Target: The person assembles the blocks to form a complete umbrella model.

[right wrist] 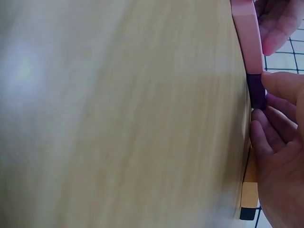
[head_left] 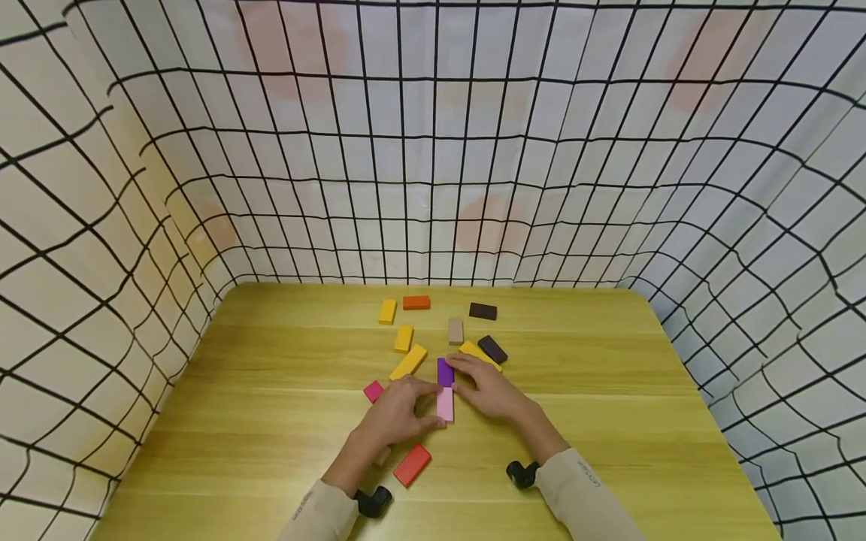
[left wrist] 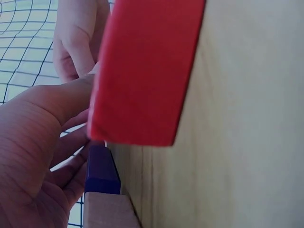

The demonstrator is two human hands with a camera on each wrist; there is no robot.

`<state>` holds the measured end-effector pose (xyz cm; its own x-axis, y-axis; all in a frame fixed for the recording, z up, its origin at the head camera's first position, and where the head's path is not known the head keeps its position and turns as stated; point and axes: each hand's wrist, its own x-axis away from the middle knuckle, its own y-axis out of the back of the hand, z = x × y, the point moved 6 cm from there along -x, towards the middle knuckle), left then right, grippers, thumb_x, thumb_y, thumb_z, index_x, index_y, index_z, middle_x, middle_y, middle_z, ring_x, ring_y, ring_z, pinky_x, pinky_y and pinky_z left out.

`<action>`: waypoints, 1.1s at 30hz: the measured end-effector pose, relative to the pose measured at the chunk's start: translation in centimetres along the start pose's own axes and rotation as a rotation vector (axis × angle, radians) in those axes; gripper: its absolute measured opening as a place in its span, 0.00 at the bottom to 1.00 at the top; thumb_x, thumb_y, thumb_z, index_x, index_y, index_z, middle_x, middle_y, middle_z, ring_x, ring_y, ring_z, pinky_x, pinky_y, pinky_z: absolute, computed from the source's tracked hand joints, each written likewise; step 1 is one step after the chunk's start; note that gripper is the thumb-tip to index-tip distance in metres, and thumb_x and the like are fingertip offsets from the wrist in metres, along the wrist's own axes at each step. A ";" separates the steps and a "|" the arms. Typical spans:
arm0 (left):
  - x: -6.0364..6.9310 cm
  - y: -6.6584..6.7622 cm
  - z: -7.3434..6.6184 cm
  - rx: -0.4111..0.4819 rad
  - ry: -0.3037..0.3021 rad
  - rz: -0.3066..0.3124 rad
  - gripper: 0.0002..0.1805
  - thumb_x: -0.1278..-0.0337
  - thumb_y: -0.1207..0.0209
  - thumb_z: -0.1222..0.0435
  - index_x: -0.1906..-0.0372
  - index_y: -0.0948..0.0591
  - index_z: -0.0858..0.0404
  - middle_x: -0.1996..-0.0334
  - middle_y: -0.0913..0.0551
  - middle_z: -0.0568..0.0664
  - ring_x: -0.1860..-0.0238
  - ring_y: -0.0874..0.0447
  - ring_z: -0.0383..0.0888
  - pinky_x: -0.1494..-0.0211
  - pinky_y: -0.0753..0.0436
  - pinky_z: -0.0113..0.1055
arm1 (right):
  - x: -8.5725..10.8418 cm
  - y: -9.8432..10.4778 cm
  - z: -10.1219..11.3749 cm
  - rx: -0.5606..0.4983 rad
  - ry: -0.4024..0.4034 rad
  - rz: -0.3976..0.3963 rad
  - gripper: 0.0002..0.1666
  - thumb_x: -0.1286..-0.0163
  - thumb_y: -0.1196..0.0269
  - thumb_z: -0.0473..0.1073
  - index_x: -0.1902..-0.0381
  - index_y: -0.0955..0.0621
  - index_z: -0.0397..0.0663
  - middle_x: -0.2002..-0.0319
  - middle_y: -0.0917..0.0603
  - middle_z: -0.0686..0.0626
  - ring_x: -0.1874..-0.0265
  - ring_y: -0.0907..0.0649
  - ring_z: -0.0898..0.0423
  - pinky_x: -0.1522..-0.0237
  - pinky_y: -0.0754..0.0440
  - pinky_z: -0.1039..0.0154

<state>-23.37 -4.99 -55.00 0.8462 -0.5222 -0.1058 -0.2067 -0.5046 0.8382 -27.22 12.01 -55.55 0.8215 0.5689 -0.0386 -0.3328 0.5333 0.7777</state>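
A pink block (head_left: 444,404) and a purple block (head_left: 444,373) lie end to end on the table, one nearer and one farther. My left hand (head_left: 399,412) pinches the pink block between thumb and finger at its two ends. From the right, my right hand (head_left: 492,388) holds the purple block, fingers at its far end and thumb near the joint. In the right wrist view the purple block (right wrist: 256,90) meets the pink block (right wrist: 248,40) end to end. The left wrist view shows a dark blue block (left wrist: 101,171) and a beige block (left wrist: 109,209) below the hand.
A red block (head_left: 412,465) lies close by the left wrist, and a magenta block (head_left: 373,391) peeks out behind the left hand. Farther back are several yellow blocks (head_left: 409,362), an orange block (head_left: 416,302), dark blocks (head_left: 483,310) and a tan block (head_left: 455,330). Black netting (head_left: 433,158) surrounds the table.
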 end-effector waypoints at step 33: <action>0.2 0.6 -0.8 0.055 0.035 -0.002 0.31 0.46 0.25 0.49 0.39 0.14 0.59 0.46 0.11 0.46 0.47 0.15 0.42 0.42 0.16 0.41 | 0.8 -0.2 -0.2 -0.036 -0.060 0.035 0.44 0.31 0.33 0.62 0.22 0.31 0.54 0.19 0.39 0.51 0.21 0.37 0.45 0.23 0.36 0.39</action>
<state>-22.94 -4.84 -54.13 0.8629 -0.4976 -0.0881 -0.2307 -0.5429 0.8075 -26.63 12.49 -55.85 0.8350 0.5495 0.0267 -0.3774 0.5368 0.7546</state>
